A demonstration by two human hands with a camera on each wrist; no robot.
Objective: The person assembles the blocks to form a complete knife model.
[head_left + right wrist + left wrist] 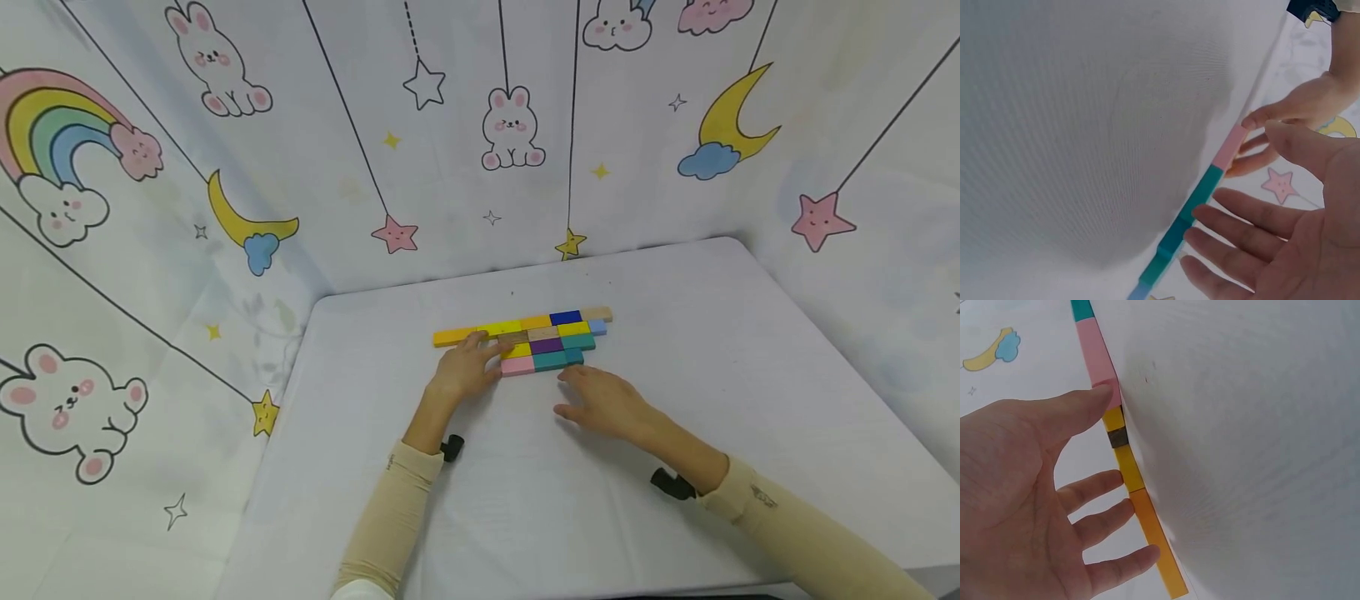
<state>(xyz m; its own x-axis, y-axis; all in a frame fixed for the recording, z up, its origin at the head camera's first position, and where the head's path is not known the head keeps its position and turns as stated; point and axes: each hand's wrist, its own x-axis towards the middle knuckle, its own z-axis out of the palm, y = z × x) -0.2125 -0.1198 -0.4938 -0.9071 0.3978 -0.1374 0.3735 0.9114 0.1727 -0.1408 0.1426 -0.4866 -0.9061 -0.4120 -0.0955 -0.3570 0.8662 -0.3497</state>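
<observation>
Flat coloured blocks lie together in stepped rows on the white-covered table. The back row runs from an orange block (452,338) to a dark blue one (566,317) and a plain wood one (597,314). A purple block (546,345) sits further in; a pink block (517,366) and a teal block (550,361) make up the front row. My left hand (465,367) is at the left end, its thumb touching the pink block and its fingers spread over the rows' left ends. My right hand (603,400) holds nothing, fingers extended beside the darker teal block (573,357).
The white table cloth (360,400) spreads around the blocks. Behind and beside the table hangs a white curtain (450,183) printed with rabbits, stars and moons. A small black wrist camera (452,448) is on the left wrist, and another black camera (672,483) on the right.
</observation>
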